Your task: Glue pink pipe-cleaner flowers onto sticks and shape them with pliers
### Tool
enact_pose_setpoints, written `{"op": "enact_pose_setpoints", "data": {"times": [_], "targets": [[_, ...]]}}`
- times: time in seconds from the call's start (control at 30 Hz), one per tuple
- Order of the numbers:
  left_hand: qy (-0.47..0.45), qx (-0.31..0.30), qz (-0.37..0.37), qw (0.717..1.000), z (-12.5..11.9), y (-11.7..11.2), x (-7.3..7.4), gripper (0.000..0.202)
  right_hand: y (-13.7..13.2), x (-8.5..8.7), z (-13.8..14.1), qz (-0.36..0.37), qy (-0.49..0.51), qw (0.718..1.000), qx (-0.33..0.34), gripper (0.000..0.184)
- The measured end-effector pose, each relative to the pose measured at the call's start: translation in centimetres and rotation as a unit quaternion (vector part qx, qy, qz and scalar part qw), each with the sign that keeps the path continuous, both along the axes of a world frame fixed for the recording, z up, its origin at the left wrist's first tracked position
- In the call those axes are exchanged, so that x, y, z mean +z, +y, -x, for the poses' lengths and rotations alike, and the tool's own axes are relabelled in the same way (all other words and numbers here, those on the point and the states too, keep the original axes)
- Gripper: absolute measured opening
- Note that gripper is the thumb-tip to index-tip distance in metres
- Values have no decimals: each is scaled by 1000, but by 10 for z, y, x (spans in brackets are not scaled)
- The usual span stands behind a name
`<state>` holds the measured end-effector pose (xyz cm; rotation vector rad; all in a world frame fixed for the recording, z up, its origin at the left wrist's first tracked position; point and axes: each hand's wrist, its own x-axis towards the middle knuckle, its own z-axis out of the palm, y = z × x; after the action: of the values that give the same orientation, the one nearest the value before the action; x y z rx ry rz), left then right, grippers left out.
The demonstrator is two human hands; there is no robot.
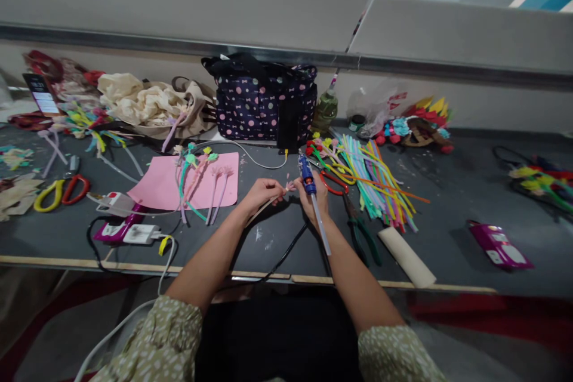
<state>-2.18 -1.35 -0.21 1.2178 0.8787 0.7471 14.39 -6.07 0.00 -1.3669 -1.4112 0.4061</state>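
Note:
Between the fingertips of my left hand [264, 194] is a pale pink pipe-cleaner flower [290, 185], its stem trailing down toward my wrist. My right hand [311, 200] is closed around a blue glue gun [307, 172], with a clear glue stick [320, 224] sticking out of its back toward me. The gun's front end points away from me, close beside the flower. Whether the right fingertips also touch the flower, I cannot tell. Left of my hands, a pink sheet [156, 182] carries several finished pipe-cleaner flowers [217, 185].
Bundled coloured pipe cleaners [371, 173] lie to the right, with dark green-handled pliers [362, 236] and a cardboard tube [406, 256] nearer me. Scissors [69, 185] and a power strip [120, 228] with cables are on the left. A patterned bag [250, 101] stands at the back.

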Motion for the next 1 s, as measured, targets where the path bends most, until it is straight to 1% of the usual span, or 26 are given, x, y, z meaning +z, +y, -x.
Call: {"op": "enact_pose_setpoints", "data": {"times": [0.17, 0.43, 0.73, 1.0], "targets": [[-4, -3, 2, 1000, 0, 0, 0, 14, -1, 1, 1, 5, 34, 999, 25, 12], [-2, -5, 3, 1000, 0, -2, 3, 16, -2, 2, 2, 6, 33, 999, 32, 16], [-1, -2, 6, 1000, 0, -2, 4, 16, 0, -1, 1, 11, 1, 1000, 9, 15], [-3, -4, -2, 1000, 0, -1, 1, 16, 1, -2, 0, 1, -3, 1000, 14, 12]]}}
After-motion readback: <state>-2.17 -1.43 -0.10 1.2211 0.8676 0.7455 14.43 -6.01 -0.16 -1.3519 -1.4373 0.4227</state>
